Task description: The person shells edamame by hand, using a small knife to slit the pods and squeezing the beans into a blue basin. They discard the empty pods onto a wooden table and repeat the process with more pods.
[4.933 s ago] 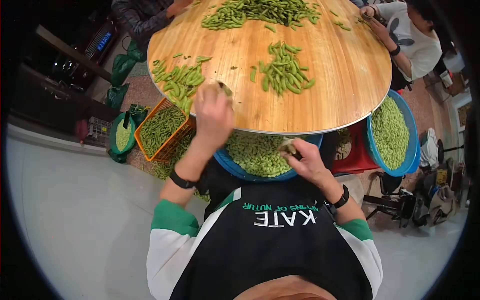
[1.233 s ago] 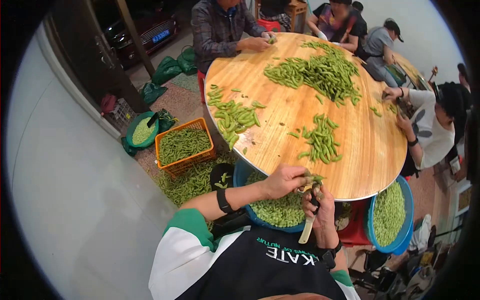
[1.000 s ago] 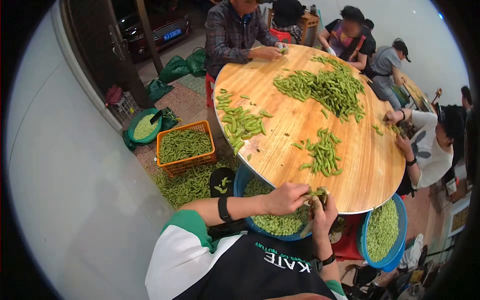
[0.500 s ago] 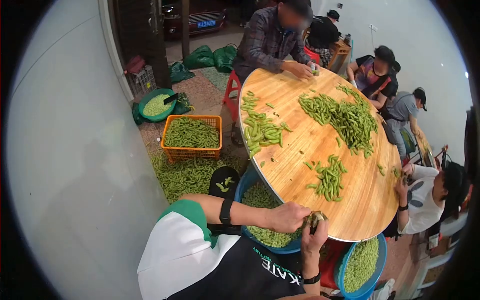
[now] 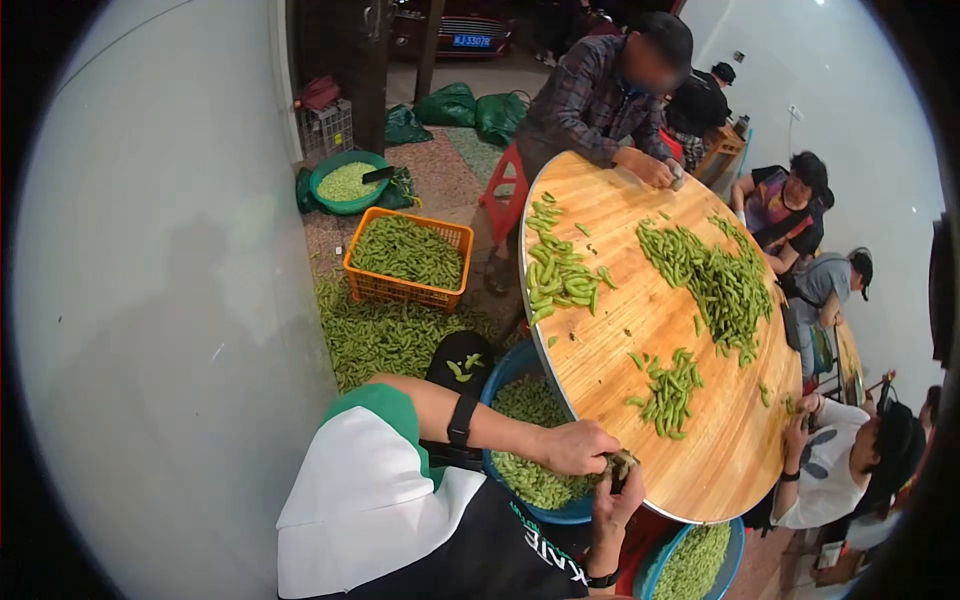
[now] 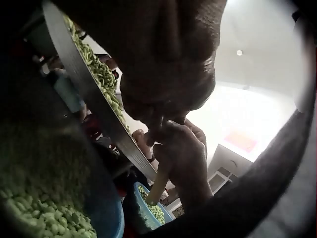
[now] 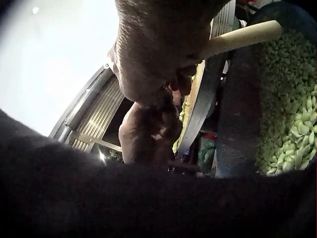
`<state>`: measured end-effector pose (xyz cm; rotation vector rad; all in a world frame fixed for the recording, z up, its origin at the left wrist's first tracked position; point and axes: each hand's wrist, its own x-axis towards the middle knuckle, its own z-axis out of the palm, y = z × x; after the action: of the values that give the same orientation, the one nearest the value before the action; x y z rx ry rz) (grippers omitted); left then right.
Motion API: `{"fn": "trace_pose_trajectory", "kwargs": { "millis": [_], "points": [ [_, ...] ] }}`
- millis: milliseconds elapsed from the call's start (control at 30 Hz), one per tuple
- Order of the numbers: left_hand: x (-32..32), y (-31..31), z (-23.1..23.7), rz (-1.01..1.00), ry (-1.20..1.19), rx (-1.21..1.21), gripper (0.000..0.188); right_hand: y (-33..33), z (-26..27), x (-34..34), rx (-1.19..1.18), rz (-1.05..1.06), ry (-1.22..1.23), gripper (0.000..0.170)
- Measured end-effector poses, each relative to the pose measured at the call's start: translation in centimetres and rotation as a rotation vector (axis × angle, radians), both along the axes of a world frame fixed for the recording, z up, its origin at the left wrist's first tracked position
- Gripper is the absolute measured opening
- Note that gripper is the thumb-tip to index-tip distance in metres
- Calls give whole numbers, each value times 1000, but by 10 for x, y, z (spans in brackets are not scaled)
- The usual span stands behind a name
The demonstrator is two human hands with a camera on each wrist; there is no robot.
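My left hand (image 5: 578,447) and right hand (image 5: 617,500) meet at the near table edge, fingertips together. From my right fist sticks out the pale handle (image 7: 245,38) of a tool; its working end is hidden among the fingers. The left fingers are curled and pinch at the same spot, where a green bean pod showed a second earlier; the pod is now hidden. Below the hands a blue tub (image 5: 575,516) holds shelled green beans (image 5: 530,478). A small heap of pods (image 5: 672,392) lies on the round wooden table (image 5: 600,375) just beyond.
A larger pod pile (image 5: 715,285) and a left-hand one (image 5: 560,272) lie on the table. An orange crate (image 5: 402,288) of pods stands on the floor, above strewn pods (image 5: 390,345). Another blue tub (image 5: 735,560) stands at right. Several people sit around.
From reaching left over the table, the left hand has come in to the right hand. The head view has swung left, and the pod between the fingers has gone out of sight.
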<state>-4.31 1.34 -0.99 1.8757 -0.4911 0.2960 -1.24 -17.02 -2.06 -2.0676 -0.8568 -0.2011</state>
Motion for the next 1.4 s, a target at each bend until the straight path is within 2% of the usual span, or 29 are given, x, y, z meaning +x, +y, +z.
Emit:
{"fn": "trace_pose_trajectory", "kwargs": {
  "millis": [67,300,400,467,500,567,667,800,867,900,967,1000,1067,1100,1167,1300,1367,1400],
  "points": [
    [3,-7,-15,41,-18,59,17,-3,-3,2,-41,0,-7,24],
    [1,-14,-12,106,-70,149,14,2,-13,-1,-39,-75,-78,15],
    [-4,-10,-10,90,-72,184,15,1,-12,5,6,-78,-43,13],
    [-10,-8,-2,59,56,163,17,-9,-4,4,1,-2,143,12],
    [-9,-8,-4,56,58,162,17,-9,-5,3,0,-5,145,12],
    [-5,-9,-10,76,53,68,18,-7,-7,4,128,17,283,8],
    [-4,-9,1,48,136,6,20,-9,-15,4,144,-10,340,6],
    [1,-20,-7,33,114,-34,23,-11,-16,6,249,-29,408,10],
    [5,-22,-11,-24,168,-176,20,-18,-22,14,308,-21,583,10],
    [5,-21,-11,-28,167,-174,20,-16,-17,11,310,-24,582,10],
    [5,-19,-10,-282,516,-453,16,-13,-2,3,390,-22,699,9],
    [5,-17,-9,-289,518,-450,16,-12,5,1,394,-29,698,9],
    [3,-17,-7,-419,568,-661,13,-13,15,-5,582,52,848,7],
    [2,-19,-8,-425,572,-656,13,-14,17,-6,588,46,847,7],
    [-2,-23,-11,-437,375,-662,12,-14,19,-8,571,40,837,9],
    [-5,-21,-6,-419,504,-586,14,-15,16,-7,624,19,857,11],
    [-5,-22,-4,-141,-167,-161,19,-14,14,-7,649,24,864,13],
    [-6,-21,-3,-143,-165,-158,19,-14,14,-7,653,23,864,13]
  ]
}}
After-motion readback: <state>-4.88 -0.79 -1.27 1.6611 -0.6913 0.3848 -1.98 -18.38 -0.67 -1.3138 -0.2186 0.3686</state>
